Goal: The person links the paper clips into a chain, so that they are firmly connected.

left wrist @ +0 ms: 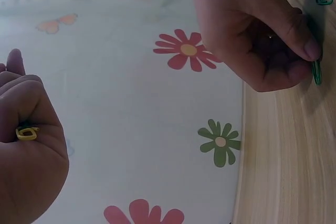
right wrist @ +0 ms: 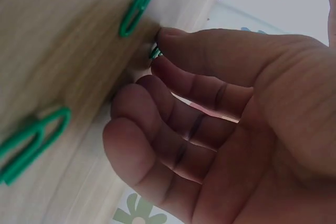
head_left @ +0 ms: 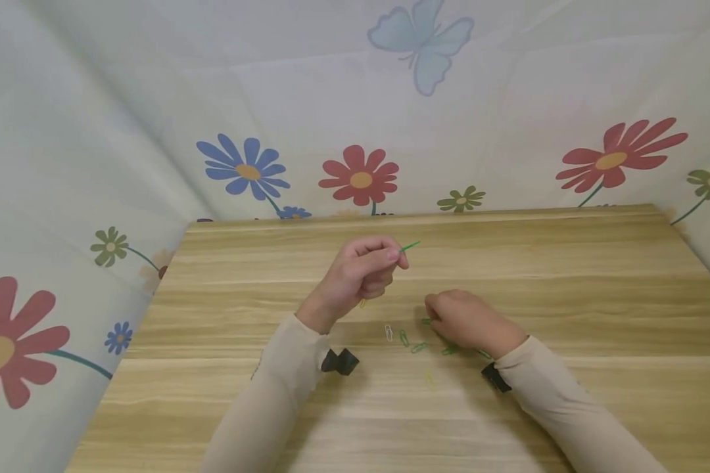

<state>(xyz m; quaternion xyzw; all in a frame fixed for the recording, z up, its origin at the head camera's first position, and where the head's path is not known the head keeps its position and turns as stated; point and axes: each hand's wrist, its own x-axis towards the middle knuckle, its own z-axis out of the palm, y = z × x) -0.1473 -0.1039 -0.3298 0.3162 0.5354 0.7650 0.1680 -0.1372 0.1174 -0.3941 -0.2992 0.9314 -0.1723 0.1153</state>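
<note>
Raised over the table, my left hand (head_left: 361,268) pinches a green paper clip (head_left: 411,246) between thumb and forefinger, its end sticking out to the right. A yellow paper clip (left wrist: 27,133) pokes out from the curled lower fingers of that hand, with a bit of green beside it; whether they are linked is hidden. Down at the tabletop, my right hand (head_left: 470,320) has thumb and forefinger on another green paper clip (right wrist: 155,52), mostly covered by the fingertips. Around it lie several loose green clips (head_left: 419,348), a white clip (head_left: 388,333) and a yellow clip (head_left: 429,376).
The wooden table (head_left: 225,315) ends at a back edge against a cloth (head_left: 497,105) printed with flowers and a butterfly. Black wrist mounts (head_left: 346,362) sit on both sleeves. More green clips (head_left: 484,355) lie under and beside the right wrist.
</note>
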